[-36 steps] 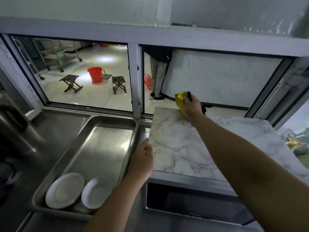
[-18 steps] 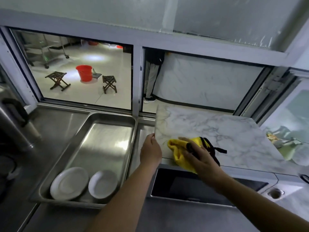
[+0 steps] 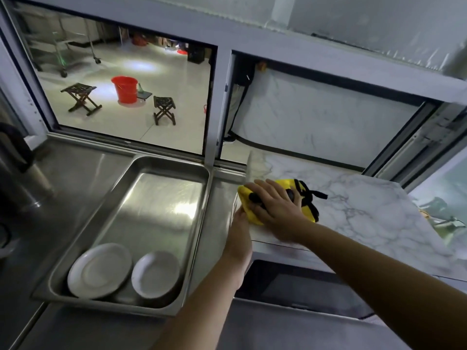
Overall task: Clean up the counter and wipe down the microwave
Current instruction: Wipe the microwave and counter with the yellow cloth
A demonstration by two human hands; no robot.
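Note:
The microwave (image 3: pixel 290 286) stands on the steel counter (image 3: pixel 83 170), its top covered in white marble pattern (image 3: pixel 366 210) and its dark door facing me. A yellow cloth with black trim (image 3: pixel 307 198) lies on the top near its left front corner. My right hand (image 3: pixel 275 203) lies flat on the cloth and presses it down, fingers spread toward the left edge. My left hand (image 3: pixel 238 231) rests against the microwave's left side at the top edge, partly hidden behind the cloth.
A steel tray (image 3: pixel 161 162) left of the microwave holds two white plates (image 3: pixel 99 270), (image 3: pixel 155 274). A dark kettle (image 3: pixel 15 157) stands at far left. Behind is a window frame (image 3: pixel 217 107); beyond it stand stools and a red bucket (image 3: pixel 125 89).
My right hand slid the cloth from the far edge of the microwave top to the front, then left to the corner. My left hand stayed on the left side.

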